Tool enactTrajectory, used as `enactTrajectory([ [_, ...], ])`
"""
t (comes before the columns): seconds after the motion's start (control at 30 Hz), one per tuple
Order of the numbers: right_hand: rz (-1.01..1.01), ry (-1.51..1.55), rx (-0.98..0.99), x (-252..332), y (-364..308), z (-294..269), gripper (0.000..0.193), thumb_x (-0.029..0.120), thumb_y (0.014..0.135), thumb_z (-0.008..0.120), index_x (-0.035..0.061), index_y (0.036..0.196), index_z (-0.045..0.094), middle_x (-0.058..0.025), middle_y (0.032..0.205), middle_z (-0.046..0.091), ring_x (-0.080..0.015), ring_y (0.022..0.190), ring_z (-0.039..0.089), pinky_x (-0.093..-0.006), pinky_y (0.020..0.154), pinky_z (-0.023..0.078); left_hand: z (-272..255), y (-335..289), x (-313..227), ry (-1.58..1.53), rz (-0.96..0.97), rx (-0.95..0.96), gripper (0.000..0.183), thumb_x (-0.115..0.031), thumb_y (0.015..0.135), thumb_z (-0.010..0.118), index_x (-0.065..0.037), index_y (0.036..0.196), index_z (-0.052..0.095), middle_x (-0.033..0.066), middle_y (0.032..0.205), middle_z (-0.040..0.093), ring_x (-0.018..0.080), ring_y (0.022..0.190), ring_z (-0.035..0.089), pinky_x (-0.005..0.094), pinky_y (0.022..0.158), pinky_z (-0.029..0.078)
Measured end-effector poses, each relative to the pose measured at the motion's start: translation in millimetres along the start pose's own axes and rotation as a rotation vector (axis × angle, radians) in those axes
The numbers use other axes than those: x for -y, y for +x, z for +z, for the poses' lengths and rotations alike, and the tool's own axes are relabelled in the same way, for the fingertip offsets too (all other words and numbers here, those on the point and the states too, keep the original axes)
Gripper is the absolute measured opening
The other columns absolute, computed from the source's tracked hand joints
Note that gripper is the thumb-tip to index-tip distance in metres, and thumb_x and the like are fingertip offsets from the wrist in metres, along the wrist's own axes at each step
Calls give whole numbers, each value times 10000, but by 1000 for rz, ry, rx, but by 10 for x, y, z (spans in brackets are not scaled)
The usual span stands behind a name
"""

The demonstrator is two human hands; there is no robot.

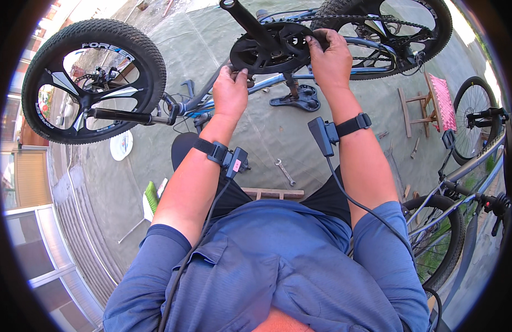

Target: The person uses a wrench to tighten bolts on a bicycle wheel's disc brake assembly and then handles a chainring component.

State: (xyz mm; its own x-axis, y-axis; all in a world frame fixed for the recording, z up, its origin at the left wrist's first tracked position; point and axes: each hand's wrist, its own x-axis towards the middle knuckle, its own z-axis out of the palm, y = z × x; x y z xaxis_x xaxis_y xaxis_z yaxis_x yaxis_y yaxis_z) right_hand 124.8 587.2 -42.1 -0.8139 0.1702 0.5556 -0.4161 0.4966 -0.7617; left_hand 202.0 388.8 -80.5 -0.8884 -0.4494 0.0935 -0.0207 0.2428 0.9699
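An upside-down bicycle (366, 70) with a blue and silver frame lies across the far side. My right hand (329, 58) grips the right edge of its black crankset (257, 60), the thumb on the near face and the fingers behind. At the lower left rim of the same disc, my left hand (231, 88) has its thumb and fingers closed on the edge. A black crank arm (246, 22) points up and left from the hub. The chain (372, 20) runs right toward the rear wheel (441, 27). Below the frame is the black saddle (303, 99).
The front wheel (151, 66) stands at the left. A wrench (285, 172) lies on the grey-green floor covering, near a wooden stool edge (272, 193). Further right are a stool with a pink top (441, 102) and a second bicycle (460, 177). A white round lid (121, 145) lies left.
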Motion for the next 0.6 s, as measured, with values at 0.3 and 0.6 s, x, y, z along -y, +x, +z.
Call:
enactTrajectory([
  [0.3,0,6,-17,41,1,-8,166,178,800,747,79,909,669,-91,905,652,-273,818,637,-360,741,514,7,28,46,14,-27,31,187,-116,939,595,30,1054,581,106,891,721,161,714,715,263,622,538],
  [0.6,6,21,-1,9,-11,-16,179,191,806,752,72,918,681,-82,903,656,-246,799,644,-344,735,517,10,32,47,-6,-63,61,153,-99,957,562,-4,1076,570,67,924,702,136,731,699,238,540,509],
])
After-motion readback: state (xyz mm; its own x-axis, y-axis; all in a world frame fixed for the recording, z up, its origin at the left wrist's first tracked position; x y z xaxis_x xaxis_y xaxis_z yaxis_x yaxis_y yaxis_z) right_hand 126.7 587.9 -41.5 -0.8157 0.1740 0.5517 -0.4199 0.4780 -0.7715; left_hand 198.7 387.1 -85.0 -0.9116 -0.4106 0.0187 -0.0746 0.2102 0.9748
